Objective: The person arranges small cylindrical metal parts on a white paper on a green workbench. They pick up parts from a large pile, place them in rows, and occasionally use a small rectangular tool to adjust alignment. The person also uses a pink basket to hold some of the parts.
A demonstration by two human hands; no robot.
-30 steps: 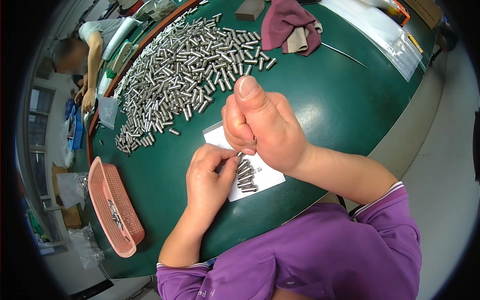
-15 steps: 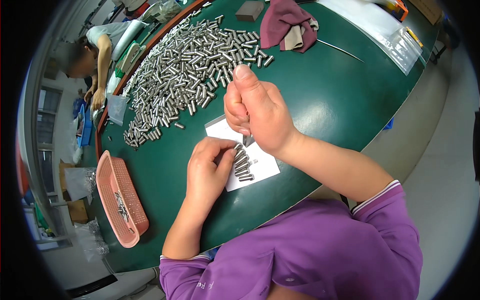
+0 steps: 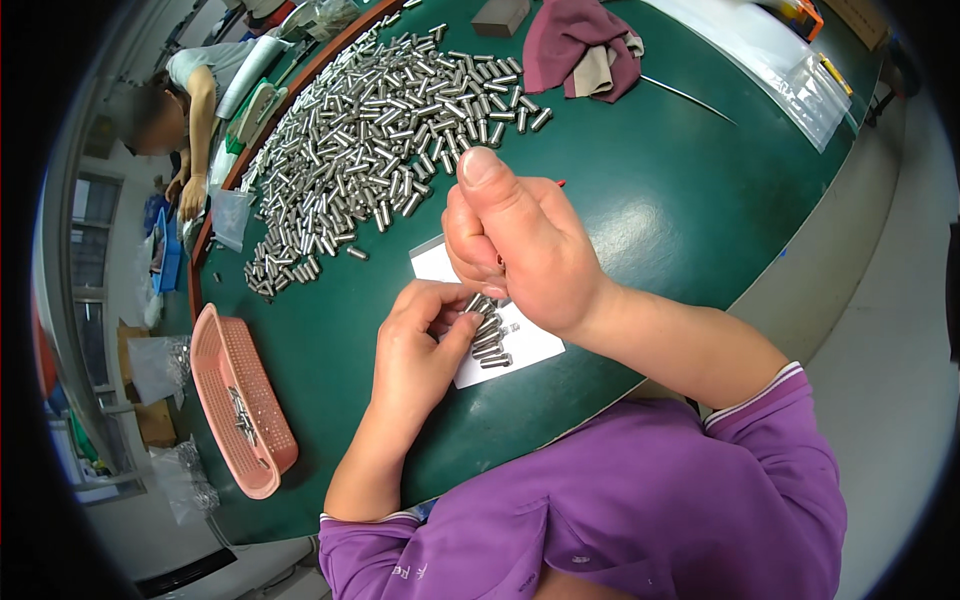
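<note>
My left hand [image 3: 415, 335] is closed in a pinch, thumb and forefinger at the upper end of a short row of metal pins [image 3: 490, 340]. The pins lie side by side on a white sheet of paper [image 3: 535, 350]. Just above them my right hand [image 3: 525, 240] makes a fist with the thumb on top. A small red bit [image 3: 561, 183] shows behind its knuckles, but the fist hides most of what it grips. Its lower edge comes close to my left fingertips and covers part of the paper.
A large heap of metal pins [image 3: 360, 140] spreads over the green table [image 3: 680, 240]. A pink basket [image 3: 205, 360] with a few pins stands at left. Beyond lie a maroon cloth [image 3: 565, 45], a thin metal rod [image 3: 690, 98] and a grey block [image 3: 498, 16]. A co-worker [image 3: 200, 90] bends at far left.
My right fist has come down a little, nearer the row of pins. The metal piece seen below it is now mostly hidden. My left fingers have shifted slightly on the row.
</note>
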